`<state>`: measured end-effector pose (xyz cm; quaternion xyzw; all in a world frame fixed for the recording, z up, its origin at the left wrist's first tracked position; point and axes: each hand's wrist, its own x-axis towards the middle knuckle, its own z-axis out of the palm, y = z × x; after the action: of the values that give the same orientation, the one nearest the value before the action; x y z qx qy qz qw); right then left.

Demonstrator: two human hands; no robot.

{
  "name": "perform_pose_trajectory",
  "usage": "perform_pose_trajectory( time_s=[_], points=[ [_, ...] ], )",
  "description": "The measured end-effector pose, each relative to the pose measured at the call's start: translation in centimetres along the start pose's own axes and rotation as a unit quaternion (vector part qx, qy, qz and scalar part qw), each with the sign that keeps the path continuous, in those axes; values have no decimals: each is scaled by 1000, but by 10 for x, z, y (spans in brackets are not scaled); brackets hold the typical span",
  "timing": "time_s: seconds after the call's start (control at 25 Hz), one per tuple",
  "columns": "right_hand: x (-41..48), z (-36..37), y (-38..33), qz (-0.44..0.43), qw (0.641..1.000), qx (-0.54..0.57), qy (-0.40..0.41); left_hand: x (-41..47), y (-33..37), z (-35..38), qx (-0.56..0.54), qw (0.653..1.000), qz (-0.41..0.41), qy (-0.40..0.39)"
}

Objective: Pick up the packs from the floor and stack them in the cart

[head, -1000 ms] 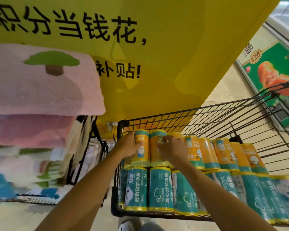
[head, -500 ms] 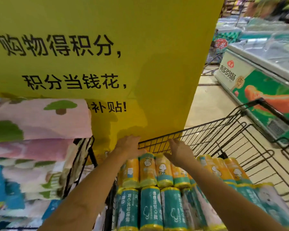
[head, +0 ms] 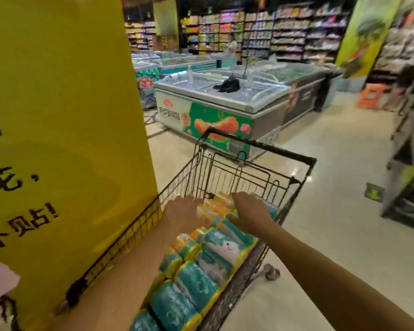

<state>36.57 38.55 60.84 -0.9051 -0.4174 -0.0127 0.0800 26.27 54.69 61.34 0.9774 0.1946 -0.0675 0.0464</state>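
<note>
Wire cart holds teal-and-yellow packs; left hand touches the top row, grip unclear; right hand rests flat, fingers relaxed.

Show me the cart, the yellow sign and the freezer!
cart (head: 261, 145): head view, on its black far rim.
yellow sign (head: 65, 103): head view, on its plain middle.
freezer (head: 261, 93): head view, on its glass lid.

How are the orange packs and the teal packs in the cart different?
Colour: the orange packs are orange-yellow; the teal packs are blue-green.
Place: the orange packs sit toward the far end of the cart; the teal packs fill the near part.
Hands: the left hand and right hand flank the orange packs, not the near teal packs.
Both kinds lie inside the cart.
</note>
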Motion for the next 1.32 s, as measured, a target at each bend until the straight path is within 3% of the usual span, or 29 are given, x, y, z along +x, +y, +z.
perform_pose_trajectory(
  time_s=[0.24, 0.64, 0.88, 1.04, 1.16, 1.32],
  points=[
    [-141, -37, 95, 203, 977, -24, 61, -7, 150, 1, 3, 979, 198, 43],
    [-416, -71, 247, 473, 876, -56, 83, -85, 454, 25, 46, 896, 441, 7],
    [-605, -85, 321, 608, 788, -59, 79, -172, 644, 57, 40, 828, 558, -31],
    [-720, -90, 346, 701, 708, -41, 73, -239, 751, 85, 54, 763, 642, -50],
    [-784, -85, 364, 758, 648, -24, 72, -282, 819, 112, 80, 709, 698, -63],
    [-845, -69, 406, 805, 591, 10, 59, -307, 907, 154, 106, 665, 733, -97]
  ],
)
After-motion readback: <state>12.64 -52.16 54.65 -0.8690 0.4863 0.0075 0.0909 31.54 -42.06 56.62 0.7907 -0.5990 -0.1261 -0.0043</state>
